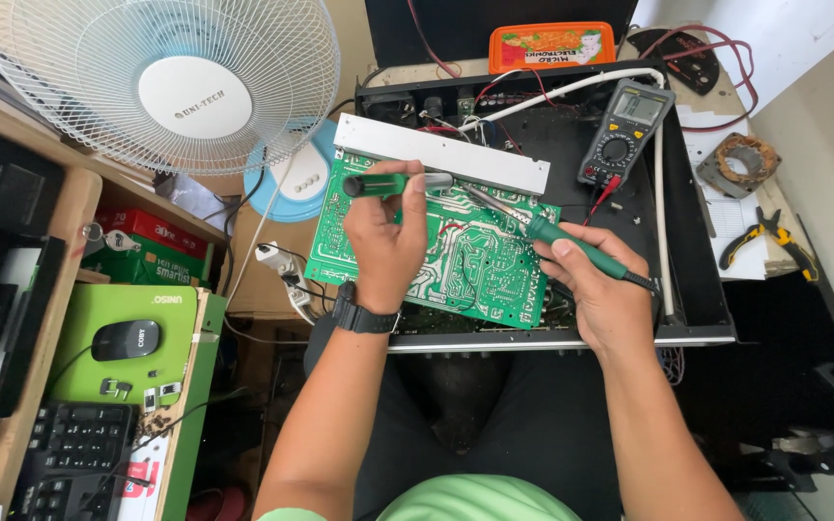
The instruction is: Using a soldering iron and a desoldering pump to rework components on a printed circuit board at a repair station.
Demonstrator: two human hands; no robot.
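Left hand (385,241), watch at the wrist, is closed round a green pump tool (390,183) held level over the top edge of the green circuit board (456,260). Right hand (602,294) is closed round the green handle of a soldering iron (547,232); its metal tip slants up-left and meets the board just below the pump tool's nozzle. Board lies tilted, copper side up, on an open black case (692,241), a grey metal bar (441,154) along its upper edge. A multimeter (626,130) rests in the case, right of the board. White fan (161,82) stands at upper left; pliers (769,241) lie at far right.
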